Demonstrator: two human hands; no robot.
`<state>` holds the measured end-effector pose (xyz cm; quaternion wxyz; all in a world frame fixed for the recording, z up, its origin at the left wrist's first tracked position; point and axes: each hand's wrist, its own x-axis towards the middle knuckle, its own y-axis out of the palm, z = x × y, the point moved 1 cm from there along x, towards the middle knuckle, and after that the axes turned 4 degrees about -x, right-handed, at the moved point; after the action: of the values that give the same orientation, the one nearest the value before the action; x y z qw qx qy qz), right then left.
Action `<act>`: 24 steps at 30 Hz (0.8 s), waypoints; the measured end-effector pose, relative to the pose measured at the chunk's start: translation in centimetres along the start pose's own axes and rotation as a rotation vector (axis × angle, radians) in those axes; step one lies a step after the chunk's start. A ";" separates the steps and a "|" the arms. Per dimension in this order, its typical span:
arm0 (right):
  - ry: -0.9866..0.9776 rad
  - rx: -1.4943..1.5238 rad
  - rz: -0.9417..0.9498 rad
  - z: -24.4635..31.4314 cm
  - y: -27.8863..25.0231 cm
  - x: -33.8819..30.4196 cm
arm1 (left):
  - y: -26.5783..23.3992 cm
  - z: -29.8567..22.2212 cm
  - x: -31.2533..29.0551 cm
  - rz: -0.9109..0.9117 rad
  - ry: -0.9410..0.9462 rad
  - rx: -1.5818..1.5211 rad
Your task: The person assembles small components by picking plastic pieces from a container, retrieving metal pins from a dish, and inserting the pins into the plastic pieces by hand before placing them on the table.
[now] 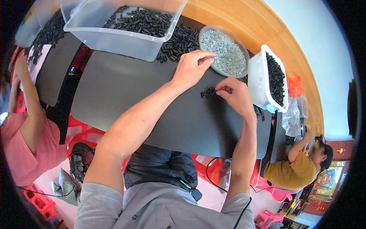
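My left hand (193, 68) is at the near left rim of a round clear tub (213, 70) heaped with small shiny, silvery-clear pieces (224, 51). Its thumb and forefinger are pinched together; whatever is between them is too small to make out. To the right and nearer me, my right hand (235, 94) is low over the dark table, its fingertips closed at one end of a little cluster of small black plastic parts (208, 92). The curled fingers partly hide what they grip.
A big translucent bin (114, 44) of black parts stands at the back left, with a loose pile (179, 42) beside it. At the right is a white bin (258, 82) of black parts, with plastic bags (291, 118) beyond. People sit left (32, 133) and right (295, 171).
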<state>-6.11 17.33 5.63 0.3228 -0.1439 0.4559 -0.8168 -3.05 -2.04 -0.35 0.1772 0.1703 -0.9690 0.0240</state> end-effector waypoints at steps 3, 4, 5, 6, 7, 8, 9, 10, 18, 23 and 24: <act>-0.045 -0.009 -0.029 -0.2 0.0 -0.5 | 0.1 0.3 0.0 -0.011 0.016 -0.026; -0.061 0.038 0.002 0.3 0.0 -0.6 | 0.0 0.4 0.0 -0.008 0.014 -0.023; -0.078 0.086 0.032 0.5 0.1 -0.7 | -0.1 0.5 0.0 0.010 0.020 -0.001; -0.073 0.088 0.030 0.4 0.3 -0.8 | 0.0 0.6 0.0 0.030 0.028 0.017; -0.136 0.055 0.021 0.1 0.7 -0.8 | 0.1 0.6 0.0 0.035 0.028 0.016; -0.200 0.022 0.012 0.0 1.0 -0.9 | 0.2 0.6 0.1 0.034 0.026 0.004; -0.200 0.026 0.012 0.0 1.1 -1.0 | 0.2 0.6 0.1 0.030 0.023 -0.003; -0.200 -0.032 0.007 0.1 1.2 -1.0 | 0.2 0.6 0.0 0.031 0.021 0.000; -0.140 0.017 -0.209 0.6 0.5 -1.2 | 0.3 0.0 -0.4 0.104 -0.030 -0.039; -0.025 0.481 -0.516 -1.8 1.8 0.0 | 0.9 -1.2 -0.7 0.246 -0.144 -0.215; -0.031 0.455 -0.547 -1.6 2.3 0.1 | 1.0 -1.2 -1.0 0.268 -0.163 -0.251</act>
<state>-6.15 17.45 2.79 0.1228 -0.1975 0.2020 -0.9514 -2.09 -0.65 0.48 0.1135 0.0177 -0.9895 -0.0876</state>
